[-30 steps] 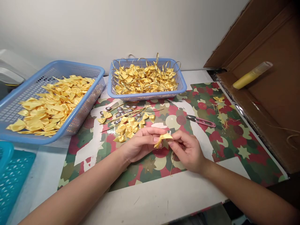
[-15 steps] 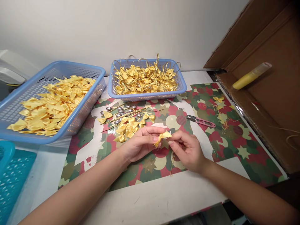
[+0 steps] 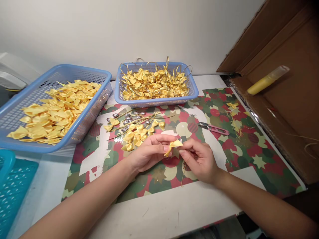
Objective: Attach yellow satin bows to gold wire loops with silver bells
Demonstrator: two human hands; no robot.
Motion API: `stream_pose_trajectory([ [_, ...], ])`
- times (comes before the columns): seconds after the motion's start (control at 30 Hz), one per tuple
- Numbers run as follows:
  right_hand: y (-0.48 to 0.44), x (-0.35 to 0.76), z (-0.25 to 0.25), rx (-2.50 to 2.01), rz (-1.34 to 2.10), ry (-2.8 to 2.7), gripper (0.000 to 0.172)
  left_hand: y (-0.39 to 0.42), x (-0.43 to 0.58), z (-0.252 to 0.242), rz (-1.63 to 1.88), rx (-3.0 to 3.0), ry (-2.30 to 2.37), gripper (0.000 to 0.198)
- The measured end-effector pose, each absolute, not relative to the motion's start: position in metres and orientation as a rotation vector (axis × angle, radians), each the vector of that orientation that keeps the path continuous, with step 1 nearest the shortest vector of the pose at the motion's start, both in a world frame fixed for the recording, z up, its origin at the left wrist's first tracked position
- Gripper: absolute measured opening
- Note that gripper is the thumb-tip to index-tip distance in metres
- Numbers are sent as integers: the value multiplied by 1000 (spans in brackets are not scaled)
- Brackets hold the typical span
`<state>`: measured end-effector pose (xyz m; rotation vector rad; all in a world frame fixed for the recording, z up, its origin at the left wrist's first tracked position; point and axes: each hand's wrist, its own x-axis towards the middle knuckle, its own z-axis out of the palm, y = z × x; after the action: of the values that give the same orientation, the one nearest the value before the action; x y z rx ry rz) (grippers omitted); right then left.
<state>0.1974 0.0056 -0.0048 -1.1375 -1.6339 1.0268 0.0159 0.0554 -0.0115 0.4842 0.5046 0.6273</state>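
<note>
In the large blue basket (image 3: 59, 147) at the left, many yellow ribbon bows are lying in a sloping heap, with part of the holed floor uncovered at the back. The second blue basket (image 3: 157, 101), near the wall, is full of similar bows, but among them are loops of gold cord (image 3: 167, 63), and some of these rise above the rim. A teal basket (image 3: 17, 196) is at the lower left corner; it is cut by the edge, so its content I cannot tell. The large basket is also cut off at the left side.

The left hand (image 3: 152, 151) has its thumb and fingers closed on one yellow bow (image 3: 175, 144), above the patterned sheet (image 3: 159, 181) on the bench (image 3: 149, 212). The right hand (image 3: 199, 159) has its fingertips pinched together just beside the bow, on a thin gold strand (image 3: 183, 172) which hangs below; the exact place of the grip is hidden by the fingers. Behind the left hand, which covers a part of them, are loose bows (image 3: 136, 134), silvery beads (image 3: 128, 117) and gold strips; which strips are joined to beads is hard to make out
</note>
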Motion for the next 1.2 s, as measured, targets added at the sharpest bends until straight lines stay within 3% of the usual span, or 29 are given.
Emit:
stream_pose_trajectory([
  [1.2, 5, 198, -1, -1119, 949, -1706, 16, 54, 19, -8, 659, 571, 536, 24],
])
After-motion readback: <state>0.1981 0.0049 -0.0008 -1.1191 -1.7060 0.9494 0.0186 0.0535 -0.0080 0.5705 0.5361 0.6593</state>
